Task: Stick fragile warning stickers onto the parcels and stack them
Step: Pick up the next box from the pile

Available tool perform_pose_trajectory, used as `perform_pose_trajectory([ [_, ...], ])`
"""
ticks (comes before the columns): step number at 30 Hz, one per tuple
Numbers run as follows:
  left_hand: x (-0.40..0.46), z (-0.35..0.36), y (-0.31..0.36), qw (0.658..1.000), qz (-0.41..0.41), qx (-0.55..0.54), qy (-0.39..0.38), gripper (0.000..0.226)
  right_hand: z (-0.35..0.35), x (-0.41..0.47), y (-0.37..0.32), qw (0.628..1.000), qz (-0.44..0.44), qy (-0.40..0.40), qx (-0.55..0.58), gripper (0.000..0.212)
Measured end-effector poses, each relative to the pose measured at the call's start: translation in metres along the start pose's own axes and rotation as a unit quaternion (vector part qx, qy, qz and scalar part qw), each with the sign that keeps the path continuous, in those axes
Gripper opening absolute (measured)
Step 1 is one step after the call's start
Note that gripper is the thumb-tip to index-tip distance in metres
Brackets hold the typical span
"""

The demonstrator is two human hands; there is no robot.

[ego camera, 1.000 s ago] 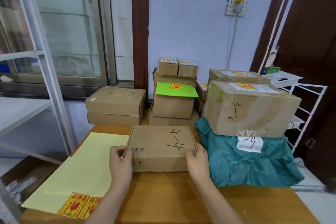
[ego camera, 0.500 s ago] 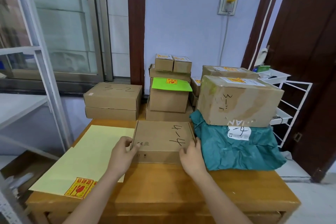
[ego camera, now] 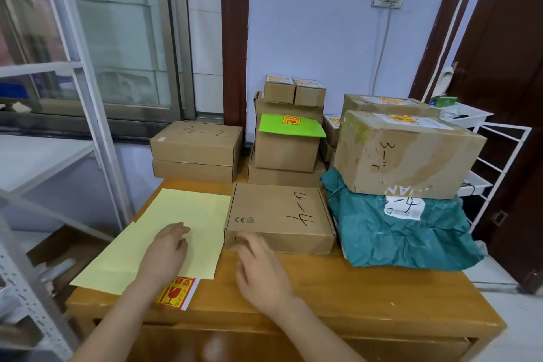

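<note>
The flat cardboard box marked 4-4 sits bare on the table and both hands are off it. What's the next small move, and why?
Probably bring the left hand, resting open on the pale yellow backing sheet, back to the red-and-yellow fragile sticker at the sheet's near edge and peel it. The flat cardboard box marked 4-4 shows no sticker on top, and the right hand holds nothing.

Left forearm (ego camera: 123, 311) covers part of sticker (ego camera: 176, 292).

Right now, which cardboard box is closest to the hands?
The flat box marked 4-4, right beside the right hand; the other boxes sit farther back.
</note>
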State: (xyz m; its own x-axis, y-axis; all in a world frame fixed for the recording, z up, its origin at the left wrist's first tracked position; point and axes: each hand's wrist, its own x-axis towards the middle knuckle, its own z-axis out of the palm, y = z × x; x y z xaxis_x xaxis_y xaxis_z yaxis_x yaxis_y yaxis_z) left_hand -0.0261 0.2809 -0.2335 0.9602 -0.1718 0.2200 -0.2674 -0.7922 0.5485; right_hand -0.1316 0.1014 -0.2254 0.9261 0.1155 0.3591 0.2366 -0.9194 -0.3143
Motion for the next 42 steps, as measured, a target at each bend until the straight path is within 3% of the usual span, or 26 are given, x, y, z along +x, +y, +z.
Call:
perform_pose_trajectory([
  [3,-0.006,-0.003,-0.006,0.998,-0.002,0.039,-0.051,0.052,0.008,0.005,-0.013,0.998,-0.014,-0.055,0.035,0.064],
  [6,-0.010,-0.002,-0.014,0.993,0.010,0.089,-0.080,0.079,0.013,0.008,-0.017,0.996,-0.014,-0.085,0.026,0.056],
  [9,-0.013,-0.003,-0.014,0.992,0.008,0.095,-0.077,0.085,0.017,0.011,-0.012,0.993,0.031,-0.111,0.028,0.056],
  [13,-0.015,-0.006,-0.011,0.994,0.003,0.081,-0.068,0.075,0.018,0.013,-0.008,0.986,0.101,-0.123,0.056,0.061],
  [17,-0.017,-0.007,-0.011,0.999,-0.006,0.033,-0.042,0.059,0.020,0.014,-0.008,0.983,0.109,-0.136,0.051,0.062],
  [22,-0.019,-0.013,-0.007,0.991,-0.073,-0.116,-0.012,0.053,0.020,0.017,-0.008,0.986,0.104,-0.109,0.076,0.056],
  [27,-0.022,-0.019,-0.005,0.959,-0.112,-0.260,-0.007,0.038,0.016,0.030,-0.018,0.967,0.127,-0.093,0.201,0.048],
  [30,-0.027,-0.025,-0.001,0.944,-0.107,-0.311,-0.004,0.032,0.013,0.045,-0.028,0.926,0.167,-0.083,0.328,0.050],
  [33,-0.031,-0.025,-0.002,0.964,-0.049,-0.260,-0.029,0.044,0.007,0.064,-0.038,0.856,0.197,-0.067,0.473,0.044],
  [35,-0.032,-0.023,-0.004,0.987,0.010,-0.155,-0.052,0.057,0.007,0.076,-0.042,0.837,0.215,-0.043,0.501,0.032],
  [39,-0.031,-0.025,-0.003,0.988,0.032,-0.145,-0.043,0.089,0.001,0.089,-0.036,0.871,0.249,-0.001,0.423,0.024],
  [42,-0.026,-0.030,-0.010,0.993,-0.002,-0.113,0.018,0.068,-0.007,0.088,-0.021,0.881,0.258,0.009,0.397,0.025],
])
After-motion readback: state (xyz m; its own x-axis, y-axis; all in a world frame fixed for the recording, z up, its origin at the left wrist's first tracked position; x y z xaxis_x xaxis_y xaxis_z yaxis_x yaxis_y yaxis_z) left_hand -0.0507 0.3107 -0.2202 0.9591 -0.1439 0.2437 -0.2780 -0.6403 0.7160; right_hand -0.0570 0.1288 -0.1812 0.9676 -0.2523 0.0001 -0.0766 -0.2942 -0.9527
